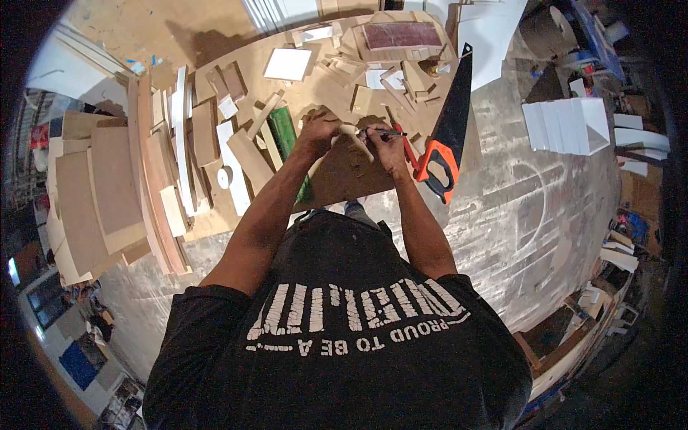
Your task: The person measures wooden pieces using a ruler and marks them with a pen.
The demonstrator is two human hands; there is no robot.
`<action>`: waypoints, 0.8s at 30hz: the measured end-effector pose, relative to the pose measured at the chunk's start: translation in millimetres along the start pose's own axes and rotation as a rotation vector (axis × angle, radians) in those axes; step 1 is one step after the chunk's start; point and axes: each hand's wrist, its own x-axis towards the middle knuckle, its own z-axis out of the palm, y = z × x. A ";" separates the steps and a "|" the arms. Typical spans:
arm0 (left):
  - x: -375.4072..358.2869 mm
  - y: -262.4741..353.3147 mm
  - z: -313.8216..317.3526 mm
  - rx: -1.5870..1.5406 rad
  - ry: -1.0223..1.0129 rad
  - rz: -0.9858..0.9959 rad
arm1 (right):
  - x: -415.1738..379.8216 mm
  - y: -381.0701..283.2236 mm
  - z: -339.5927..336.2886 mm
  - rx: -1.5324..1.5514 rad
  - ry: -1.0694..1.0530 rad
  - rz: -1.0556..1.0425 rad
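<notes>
My left hand point(320, 131) is closed around the end of a small pale piece of wood point(350, 130) over the near part of the worktable. On the other side of that piece, my right hand point(387, 149) pinches a thin dark pen point(393, 132), its tip close to the wood. My fingers partly cover both things. Just right of my right hand lies a long red tool point(407, 143) whose kind I cannot make out. Beside it rests a handsaw point(450, 107) with an orange and black handle. A green strip-like object point(282, 129) lies left of my left hand.
Wood offcuts point(340, 72) and a white square point(288, 64) lie scattered over the far side of the table point(251, 57). Long boards point(147, 165) stack along the left. White folded panels point(570, 125) stand on the scuffed floor point(502, 208) at right.
</notes>
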 end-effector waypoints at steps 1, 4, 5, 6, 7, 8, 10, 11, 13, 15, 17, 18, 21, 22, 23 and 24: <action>0.0 1.4 -1.0 -0.006 -0.007 -0.009 | -0.5 0.5 0.5 0.020 0.002 -0.009; -0.9 -1.4 1.5 -0.022 -0.015 -0.009 | 0.3 6.2 0.7 0.012 0.026 -0.026; -0.4 -4.3 3.0 -0.027 -0.012 0.009 | 1.2 8.8 0.3 -0.035 0.046 -0.024; 0.1 -5.1 3.0 -0.032 -0.010 0.027 | 1.7 9.7 0.1 -0.082 0.065 -0.023; -0.1 -4.9 3.4 -0.031 -0.005 0.021 | 1.9 10.3 -0.8 -0.112 0.063 -0.030; -0.6 -4.4 4.0 -0.030 0.000 0.016 | 2.0 10.8 -2.0 -0.142 0.062 -0.037; 0.0 -0.6 1.2 -0.008 0.008 0.018 | 1.3 9.1 -2.4 -0.128 0.052 -0.043; 0.3 0.7 -0.8 0.013 0.011 0.024 | 1.2 8.5 -1.7 -0.084 0.045 -0.042; 0.8 2.8 -3.2 0.023 0.002 0.013 | 0.2 2.4 0.3 -0.066 0.047 -0.027; 1.5 5.0 -4.9 0.001 -0.022 -0.024 | -1.8 -0.2 -0.5 -0.119 0.067 0.002; 2.5 5.6 -7.0 0.023 -0.046 -0.024 | -1.5 2.0 -1.1 -0.194 0.067 -0.037; 2.4 5.1 -7.1 0.034 -0.057 -0.025 | -1.5 1.1 -0.5 -0.232 0.067 -0.056; 3.2 3.4 -6.5 0.033 -0.050 -0.006 | -2.9 1.9 -1.0 -0.084 0.021 -0.003; 3.0 3.1 -5.8 0.026 -0.023 0.011 | -2.2 4.8 -2.0 -0.121 0.027 -0.035; 2.9 2.7 -5.1 0.018 0.005 0.028 | -1.3 7.5 -2.6 -0.158 0.033 -0.067; 2.3 1.7 -3.5 0.011 0.033 0.045 | -0.5 8.7 -2.9 -0.196 0.039 -0.099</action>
